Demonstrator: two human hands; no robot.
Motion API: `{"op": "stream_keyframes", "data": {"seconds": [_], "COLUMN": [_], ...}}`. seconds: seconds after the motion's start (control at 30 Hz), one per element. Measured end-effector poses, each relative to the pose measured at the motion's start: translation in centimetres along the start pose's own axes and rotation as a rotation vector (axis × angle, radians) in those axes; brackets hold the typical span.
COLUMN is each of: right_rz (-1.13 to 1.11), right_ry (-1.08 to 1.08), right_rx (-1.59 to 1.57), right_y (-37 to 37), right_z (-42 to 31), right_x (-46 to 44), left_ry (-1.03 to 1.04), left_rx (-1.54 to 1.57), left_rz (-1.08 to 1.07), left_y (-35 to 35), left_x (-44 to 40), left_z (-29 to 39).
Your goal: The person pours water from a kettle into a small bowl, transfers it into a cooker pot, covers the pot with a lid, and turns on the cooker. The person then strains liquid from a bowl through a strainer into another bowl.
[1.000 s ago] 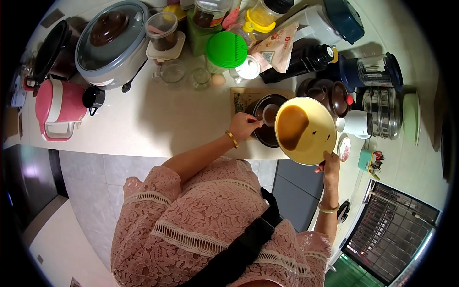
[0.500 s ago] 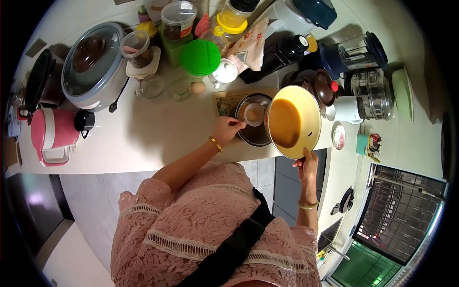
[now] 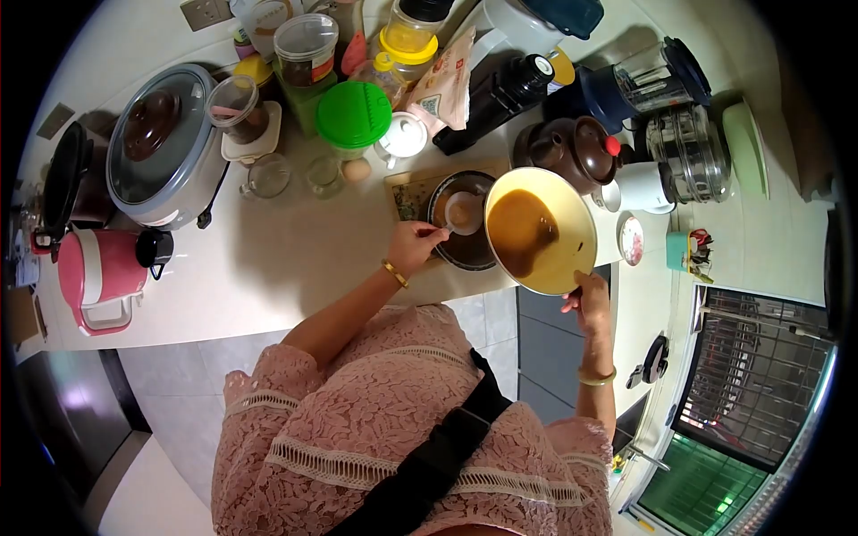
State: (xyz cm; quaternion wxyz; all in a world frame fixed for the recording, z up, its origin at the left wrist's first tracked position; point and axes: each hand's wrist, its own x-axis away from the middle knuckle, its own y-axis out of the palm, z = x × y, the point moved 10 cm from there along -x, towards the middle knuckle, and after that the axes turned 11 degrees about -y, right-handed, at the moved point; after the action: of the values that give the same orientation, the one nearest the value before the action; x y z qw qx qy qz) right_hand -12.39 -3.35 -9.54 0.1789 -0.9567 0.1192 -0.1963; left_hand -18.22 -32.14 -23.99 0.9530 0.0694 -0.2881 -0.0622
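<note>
My left hand [image 3: 416,246] pinches the thin handle of a small strainer [image 3: 462,213]. The strainer lies over a dark pot [image 3: 471,255] and has some brown matter in it. In my right hand [image 3: 590,300] is the rim of a cream-yellow basin [image 3: 579,213], tilted toward the pot. Brown liquid [image 3: 521,230] has gathered on the basin's left side, and a dark speck sticks to its inner wall. The basin's left edge overlaps the pot's right rim from above. A patterned board [image 3: 405,197] shows under the pot.
Behind stand a brown teapot [image 3: 572,152], a black thermos [image 3: 496,103], a white lidded cup [image 3: 404,135], an egg [image 3: 357,170] and a green-lidded jar [image 3: 354,116]. A slow cooker [image 3: 165,147] and a pink container [image 3: 103,272] are at left. The counter edge runs before me.
The view has shifted slightly. The basin is turned a little, and its liquid covers less of the bottom, with a narrower shape. Both hands keep their holds.
</note>
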Motion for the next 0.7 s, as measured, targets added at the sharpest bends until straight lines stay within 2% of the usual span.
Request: {"op": "stream_keyframes", "data": {"seconds": [0.07,0.13,0.33,0.4,0.5,0.6,0.7], "right_rz": [-0.056,-0.008,0.088,0.186,0.21,0.179,0.105], "right_ry": [0.035,0.03,-0.05,-0.124,-0.164,-0.149,-0.086], "right_rx": [-0.089,-0.211,-0.286,-0.223,-0.083,0.052,0.056], "right_y": [1.1,1.9,3.1,2.1,0.2,-0.2,-0.6], "right_z": [1.2,2.1,1.4,-0.2,-1.3,-3.6,-2.7], "right_x": [0.1,0.3,0.4,0.5,0.1,0.5,0.1], "left_ry": [-0.01,-0.02,0.004,0.018,0.012,0.011,0.024], "left_rx": [0.017,0.031,0.035,-0.021,-0.033,-0.049,-0.015], "left_rz": [0.002,0.003,-0.006,0.022,0.014,0.015,0.018], "left_y": [0.0,-0.1,0.1,-0.1,0.0,-0.1,-0.1], "left_x": [0.0,0.2,0.3,0.5,0.3,0.5,0.1], "left_z": [0.0,0.0,0.2,0.8,0.6,0.8,0.3]}}
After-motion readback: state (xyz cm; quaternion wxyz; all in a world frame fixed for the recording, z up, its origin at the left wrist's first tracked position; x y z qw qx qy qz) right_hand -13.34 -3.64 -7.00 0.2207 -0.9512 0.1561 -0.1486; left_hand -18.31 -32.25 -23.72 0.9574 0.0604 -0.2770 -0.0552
